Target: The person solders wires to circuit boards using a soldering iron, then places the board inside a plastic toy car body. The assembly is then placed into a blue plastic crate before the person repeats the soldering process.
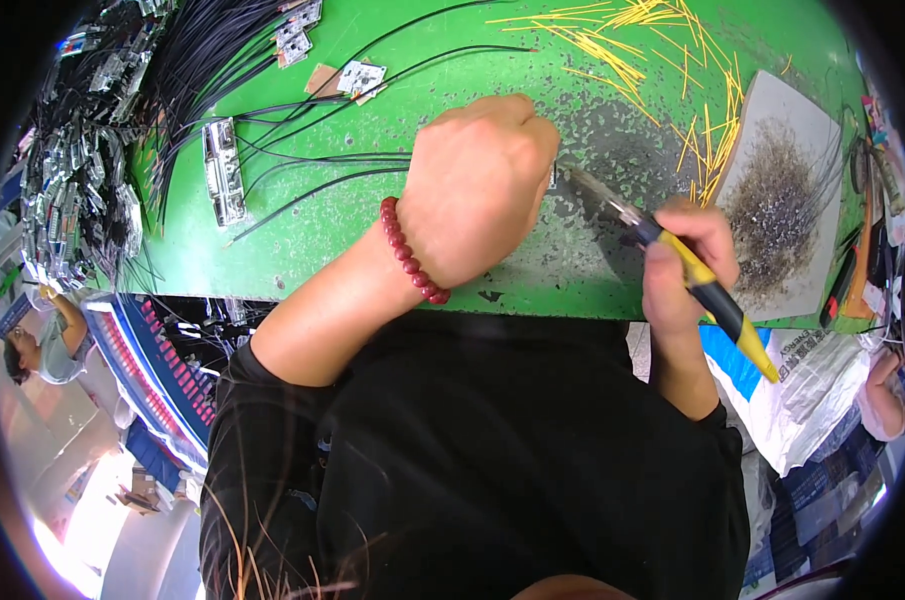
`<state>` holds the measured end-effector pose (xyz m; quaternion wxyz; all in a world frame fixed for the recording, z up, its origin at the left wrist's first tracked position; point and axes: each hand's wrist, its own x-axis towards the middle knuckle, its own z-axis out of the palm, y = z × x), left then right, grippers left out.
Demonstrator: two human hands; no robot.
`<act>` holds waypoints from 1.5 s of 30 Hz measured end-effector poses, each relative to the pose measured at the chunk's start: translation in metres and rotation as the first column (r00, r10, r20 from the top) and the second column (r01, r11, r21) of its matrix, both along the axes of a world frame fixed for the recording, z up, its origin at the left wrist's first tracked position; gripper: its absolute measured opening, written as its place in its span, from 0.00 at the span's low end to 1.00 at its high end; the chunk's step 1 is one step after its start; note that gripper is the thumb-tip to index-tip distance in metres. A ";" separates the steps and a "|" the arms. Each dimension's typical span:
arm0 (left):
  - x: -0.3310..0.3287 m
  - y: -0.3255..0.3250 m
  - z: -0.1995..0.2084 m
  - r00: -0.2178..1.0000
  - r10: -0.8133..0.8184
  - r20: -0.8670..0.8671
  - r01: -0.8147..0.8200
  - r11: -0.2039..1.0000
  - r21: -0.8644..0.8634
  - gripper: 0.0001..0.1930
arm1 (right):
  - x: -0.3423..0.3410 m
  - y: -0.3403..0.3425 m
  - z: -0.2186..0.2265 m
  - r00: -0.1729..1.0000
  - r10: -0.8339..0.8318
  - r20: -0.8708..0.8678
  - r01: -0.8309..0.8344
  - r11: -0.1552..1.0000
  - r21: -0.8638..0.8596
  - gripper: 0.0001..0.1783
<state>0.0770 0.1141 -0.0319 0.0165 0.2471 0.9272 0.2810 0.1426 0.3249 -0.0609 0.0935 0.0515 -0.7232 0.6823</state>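
Near the middle of the green tabletop, my left hand [482, 185] is closed in a fist, its back up and its fingertips hidden. Black cables [342, 160] run from the left and pass out of sight at this fist. A small pale edge [552, 177] shows just beyond its right side; what it belongs to is too small to tell. My right hand [687, 265] grips a soldering iron [717, 302] with a yellow and black handle. Its metal end is blurred and slants up left, a short gap from the left fist.
A silvery metal housing [224, 172] and white circuit boards [361, 79] lie left. Metal parts with cables [77, 190] are heaped at the far left. Yellow wires [622, 60] are scattered far right, beside a pale board [807, 120] covered in grey residue. Tools [857, 265] line the right edge.
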 end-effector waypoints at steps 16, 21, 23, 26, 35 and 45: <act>-0.002 -0.004 -0.003 1.000 -0.008 -0.027 0.011 0.993 0.120 0.04 | 0.004 0.002 0.001 0.999 -0.025 -0.032 0.022 0.994 -0.107 0.14; -0.013 -0.014 0.010 0.966 -0.124 0.228 0.072 0.972 0.223 0.05 | 0.012 0.007 -0.002 0.999 -0.038 -0.018 0.035 0.989 -0.145 0.16; -0.034 -0.021 0.011 0.997 0.050 -0.067 -0.038 0.984 0.176 0.06 | 0.015 0.007 -0.004 0.999 -0.041 -0.018 0.037 0.986 -0.165 0.16; -0.081 -0.033 0.010 0.864 0.129 -0.487 -0.240 0.955 -0.174 0.11 | 0.015 0.007 -0.001 0.999 -0.053 -0.006 0.051 0.985 -0.168 0.16; -0.091 -0.039 0.006 0.936 0.347 -0.062 -0.347 0.938 0.002 0.08 | 0.010 0.006 0.003 0.997 -0.057 -0.049 0.052 0.993 -0.108 0.15; -0.076 -0.038 0.033 0.935 0.283 0.215 -0.296 0.955 0.033 0.15 | 0.011 0.006 -0.001 0.996 -0.050 -0.079 0.044 0.996 -0.074 0.14</act>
